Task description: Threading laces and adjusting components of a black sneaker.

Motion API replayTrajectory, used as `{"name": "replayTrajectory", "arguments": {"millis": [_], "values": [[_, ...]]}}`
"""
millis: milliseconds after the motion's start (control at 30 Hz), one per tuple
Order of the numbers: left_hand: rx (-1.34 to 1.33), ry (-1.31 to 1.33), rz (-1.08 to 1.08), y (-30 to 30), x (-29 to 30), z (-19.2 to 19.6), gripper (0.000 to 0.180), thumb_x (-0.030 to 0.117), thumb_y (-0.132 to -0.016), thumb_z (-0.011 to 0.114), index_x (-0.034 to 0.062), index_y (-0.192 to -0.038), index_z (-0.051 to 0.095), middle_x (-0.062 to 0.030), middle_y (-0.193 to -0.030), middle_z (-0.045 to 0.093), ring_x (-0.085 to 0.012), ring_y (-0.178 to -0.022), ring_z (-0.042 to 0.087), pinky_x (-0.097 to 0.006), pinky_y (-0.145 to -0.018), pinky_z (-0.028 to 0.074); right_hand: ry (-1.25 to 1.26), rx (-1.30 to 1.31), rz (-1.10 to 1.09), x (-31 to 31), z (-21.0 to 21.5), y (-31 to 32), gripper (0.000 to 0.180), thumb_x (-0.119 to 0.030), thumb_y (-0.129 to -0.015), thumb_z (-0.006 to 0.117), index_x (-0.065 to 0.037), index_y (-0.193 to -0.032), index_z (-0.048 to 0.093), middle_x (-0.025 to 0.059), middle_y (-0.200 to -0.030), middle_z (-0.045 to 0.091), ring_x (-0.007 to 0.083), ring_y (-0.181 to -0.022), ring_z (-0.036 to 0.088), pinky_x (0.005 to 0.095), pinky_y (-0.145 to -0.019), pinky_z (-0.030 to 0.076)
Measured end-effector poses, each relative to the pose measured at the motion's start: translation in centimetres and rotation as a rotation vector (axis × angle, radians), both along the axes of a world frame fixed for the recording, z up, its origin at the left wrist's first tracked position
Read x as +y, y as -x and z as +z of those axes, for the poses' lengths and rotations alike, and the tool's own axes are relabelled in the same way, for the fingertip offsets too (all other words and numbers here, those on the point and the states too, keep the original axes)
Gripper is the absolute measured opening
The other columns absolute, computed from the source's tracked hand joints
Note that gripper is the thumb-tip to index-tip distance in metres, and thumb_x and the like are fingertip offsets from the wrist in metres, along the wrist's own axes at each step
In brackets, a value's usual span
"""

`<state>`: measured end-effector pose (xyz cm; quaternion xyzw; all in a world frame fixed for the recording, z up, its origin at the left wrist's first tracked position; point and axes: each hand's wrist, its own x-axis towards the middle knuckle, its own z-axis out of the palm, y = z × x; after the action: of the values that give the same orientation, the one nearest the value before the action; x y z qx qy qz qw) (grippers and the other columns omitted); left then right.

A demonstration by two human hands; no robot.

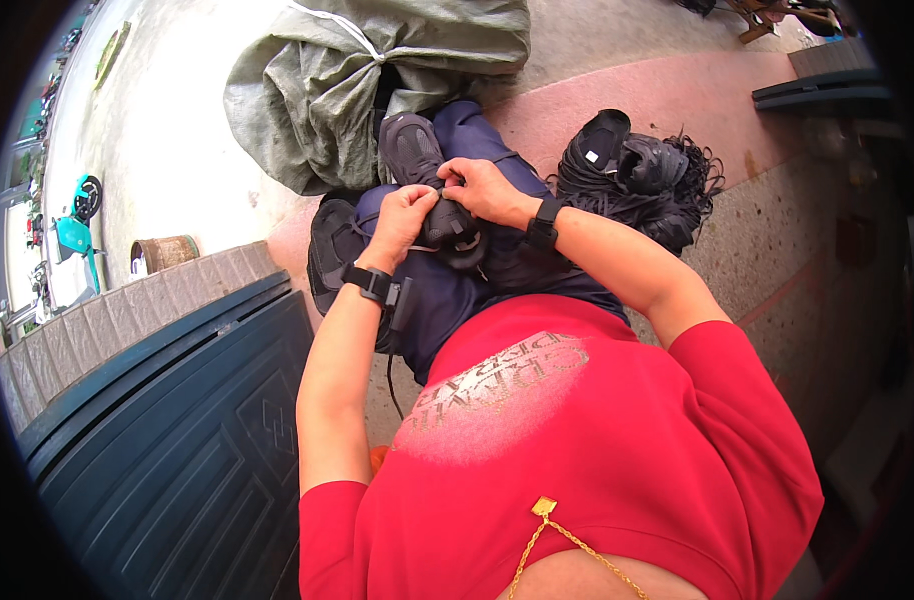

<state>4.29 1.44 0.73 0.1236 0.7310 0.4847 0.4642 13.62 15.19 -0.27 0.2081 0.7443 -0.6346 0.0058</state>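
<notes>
A black shoe (412, 145) lies across my lap, on dark blue trousers (472, 130). My left hand (405, 218) is closed in a pinch over its middle, thumb and fingertip on the shoelace. From the other side my right hand (485, 190) pinches at the same spot, its fingertips nearly touching the left ones. The short bit of lace between the fingers is mostly hidden. Near my left knee rests another black shoe (334, 240). A heap of black shoes and loose laces (637, 175) lies to the right.
A large grey-green sack (317, 90) with a white cord stands just beyond my knees. Blue panelled doors (177, 450) flank me at left, below a tiled ledge (147, 300). A round brown container (165, 253) and a turquoise scooter (77, 235) are farther left.
</notes>
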Motion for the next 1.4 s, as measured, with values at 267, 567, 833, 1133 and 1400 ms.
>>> {"name": "replayTrajectory", "arguments": {"millis": [267,567,833,1133,1400], "values": [[0.466,0.286,-0.196,-0.6,-0.1,1.7,0.031,0.021,-0.074,0.06,0.0016,-0.098,0.058,-0.0165,-0.075,0.062,-0.0266,-0.074,0.061,-0.034,-0.068,0.046,-0.03,0.131,0.038,1.1,-1.8,0.2,0.016,-0.008,-0.077,0.057,-0.003,-0.092,0.053,0.0017,-0.074,0.051,0.0082,-0.059,0.048,0.0224,-0.045,0.04],[0.921,0.313,-0.402,-2.1,2.1,2.5,0.024,0.028,-0.079,0.055,0.0108,-0.095,0.06,-0.0186,-0.072,0.06,-0.034,-0.07,0.059,-0.043,-0.062,0.047,-0.214,0.115,0.153,3.3,2.6,0.6,0.025,-0.02,-0.08,0.057,0.002,-0.089,0.052,0.0143,-0.08,0.058,0.0201,-0.07,0.057,0.0325,-0.057,0.044],[1.168,0.356,-0.34,-3.8,-1.5,3.2,0.028,0.027,-0.087,0.045,0.0043,-0.071,0.05,-0.0153,-0.061,0.056,-0.0338,-0.057,0.057,-0.042,-0.052,0.045,-0.286,0.046,0.215,2.1,0.1,-0.5,0.026,-0.019,-0.081,0.047,0.004,-0.081,0.06,0.0239,-0.084,0.059,0.0334,-0.076,0.059,0.0388,-0.069,0.045],[1.125,0.197,-0.264,-4.7,-1.3,3.2,0.023,0.021,-0.086,0.049,0.0025,-0.073,0.051,-0.0161,-0.062,0.056,-0.0341,-0.058,0.056,-0.042,-0.053,0.045,-0.185,0.0,0.055,0.0,-0.6,-0.1,0.016,-0.012,-0.076,0.054,0.0,-0.081,0.062,0.0173,-0.077,0.061,0.0316,-0.077,0.059,0.036,-0.069,0.046],[1.018,0.159,-0.184,-5.0,-1.3,2.7,0.02,0.019,-0.085,0.05,0.0009,-0.078,0.056,-0.0184,-0.067,0.057,-0.0355,-0.063,0.056,-0.04,-0.056,0.044,-0.353,-0.018,-0.054,-1.7,-0.4,0.0,0.016,-0.013,-0.075,0.054,0.0,-0.083,0.061,0.0184,-0.079,0.06,0.033,-0.079,0.058,0.0395,-0.072,0.045]]}}
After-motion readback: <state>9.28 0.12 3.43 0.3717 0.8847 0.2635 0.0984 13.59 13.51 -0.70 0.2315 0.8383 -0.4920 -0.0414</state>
